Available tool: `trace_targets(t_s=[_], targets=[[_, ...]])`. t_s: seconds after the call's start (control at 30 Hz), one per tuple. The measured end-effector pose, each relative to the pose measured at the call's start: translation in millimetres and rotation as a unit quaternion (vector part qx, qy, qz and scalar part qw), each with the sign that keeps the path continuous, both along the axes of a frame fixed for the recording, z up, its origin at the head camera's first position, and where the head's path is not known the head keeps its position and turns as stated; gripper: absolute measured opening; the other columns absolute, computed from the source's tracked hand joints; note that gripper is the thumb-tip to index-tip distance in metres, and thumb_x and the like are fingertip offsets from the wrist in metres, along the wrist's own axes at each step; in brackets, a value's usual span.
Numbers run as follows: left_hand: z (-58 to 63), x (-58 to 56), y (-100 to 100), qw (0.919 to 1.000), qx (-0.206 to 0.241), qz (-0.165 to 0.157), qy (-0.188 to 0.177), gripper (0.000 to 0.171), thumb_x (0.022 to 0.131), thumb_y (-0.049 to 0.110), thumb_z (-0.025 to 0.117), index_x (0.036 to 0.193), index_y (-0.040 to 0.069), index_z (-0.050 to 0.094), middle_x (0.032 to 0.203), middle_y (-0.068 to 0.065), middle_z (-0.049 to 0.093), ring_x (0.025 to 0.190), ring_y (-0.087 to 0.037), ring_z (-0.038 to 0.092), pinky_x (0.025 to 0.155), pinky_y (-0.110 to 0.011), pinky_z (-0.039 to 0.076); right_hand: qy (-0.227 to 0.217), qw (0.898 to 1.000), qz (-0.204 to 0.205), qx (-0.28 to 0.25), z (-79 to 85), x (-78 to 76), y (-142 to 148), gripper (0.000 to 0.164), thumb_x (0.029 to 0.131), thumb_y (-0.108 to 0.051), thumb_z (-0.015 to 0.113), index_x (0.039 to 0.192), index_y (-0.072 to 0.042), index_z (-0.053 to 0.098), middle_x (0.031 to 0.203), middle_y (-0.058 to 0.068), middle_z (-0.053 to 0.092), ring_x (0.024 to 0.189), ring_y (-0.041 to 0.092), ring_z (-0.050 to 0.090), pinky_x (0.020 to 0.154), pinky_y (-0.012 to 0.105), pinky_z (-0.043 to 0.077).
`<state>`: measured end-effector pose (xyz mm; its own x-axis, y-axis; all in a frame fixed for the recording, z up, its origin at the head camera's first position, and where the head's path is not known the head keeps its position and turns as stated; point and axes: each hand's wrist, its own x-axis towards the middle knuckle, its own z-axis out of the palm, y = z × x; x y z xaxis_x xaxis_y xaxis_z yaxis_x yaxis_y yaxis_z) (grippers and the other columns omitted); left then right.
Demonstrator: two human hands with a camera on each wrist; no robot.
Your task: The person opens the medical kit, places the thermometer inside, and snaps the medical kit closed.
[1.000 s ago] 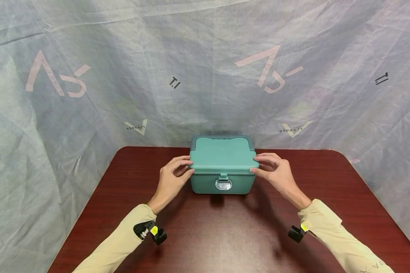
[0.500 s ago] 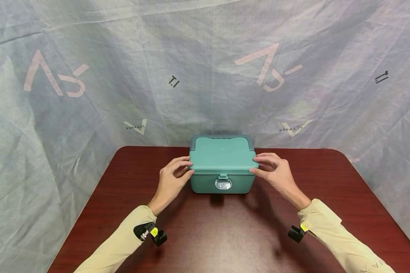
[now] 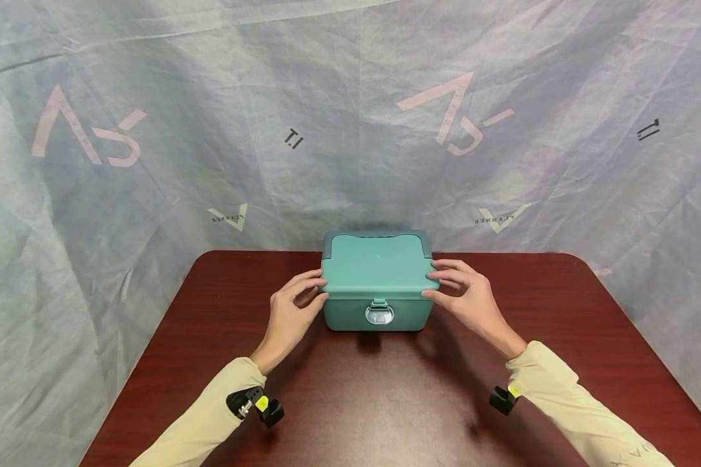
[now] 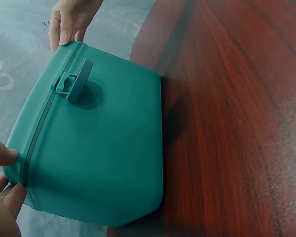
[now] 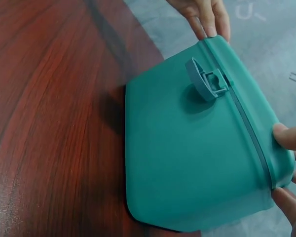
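Note:
A teal lidded box stands near the far edge of the table, its lid lying down on the body. The front latch sticks outward from the front wall, plainest in the right wrist view. My left hand holds the lid's left front corner, thumb at the front and fingers along the side. At the opposite corner my right hand grips the lid the same way. The left wrist view shows fingertips at the lid seam. What the box contains is hidden.
The dark red wooden table has rounded far corners. A grey printed cloth hangs right behind the box and along both sides. Wrist cameras protrude from the pale sleeves above the table.
The head view has shifted slightly, so everything appears a little further left. Both hands stay at the lid's corners, and the lid has not visibly risen.

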<state>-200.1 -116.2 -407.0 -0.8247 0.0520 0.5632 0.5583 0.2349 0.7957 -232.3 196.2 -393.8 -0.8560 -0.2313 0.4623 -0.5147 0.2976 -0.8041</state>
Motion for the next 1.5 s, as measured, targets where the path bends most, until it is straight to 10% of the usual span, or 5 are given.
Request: trace_targets(t_s=[0.87, 1.5], targets=[[-11.6, 19.2, 16, 0.9971, 0.001, 0.075, 0.0, 0.034, 0.08, -0.009, 0.07, 0.113, -0.007, 0.063, 0.117, -0.025, 0.054, 0.103, -0.038, 0.056, 0.086, -0.054, 0.049, 0.066, 0.997, -0.014, 0.033, 0.7, 6.8, -6, 0.031, 0.075, 0.005, 0.077, 0.104, 0.008, 0.069, 0.121, 0.023, 0.059, 0.109, 0.039, 0.058, 0.088, 0.032, 0.05], [-23.8, 28.2, 30, 0.9956, 0.066, 0.025, -0.062, 0.03, 0.081, -0.01, 0.068, 0.111, -0.011, 0.059, 0.106, -0.028, 0.059, 0.098, -0.044, 0.06, 0.078, -0.042, 0.055, 0.067, 0.998, -0.011, 0.02, -2.9, 6.2, -3, 0.031, 0.074, 0.008, 0.077, 0.104, 0.009, 0.069, 0.121, 0.023, 0.058, 0.109, 0.039, 0.058, 0.088, 0.025, 0.05]])
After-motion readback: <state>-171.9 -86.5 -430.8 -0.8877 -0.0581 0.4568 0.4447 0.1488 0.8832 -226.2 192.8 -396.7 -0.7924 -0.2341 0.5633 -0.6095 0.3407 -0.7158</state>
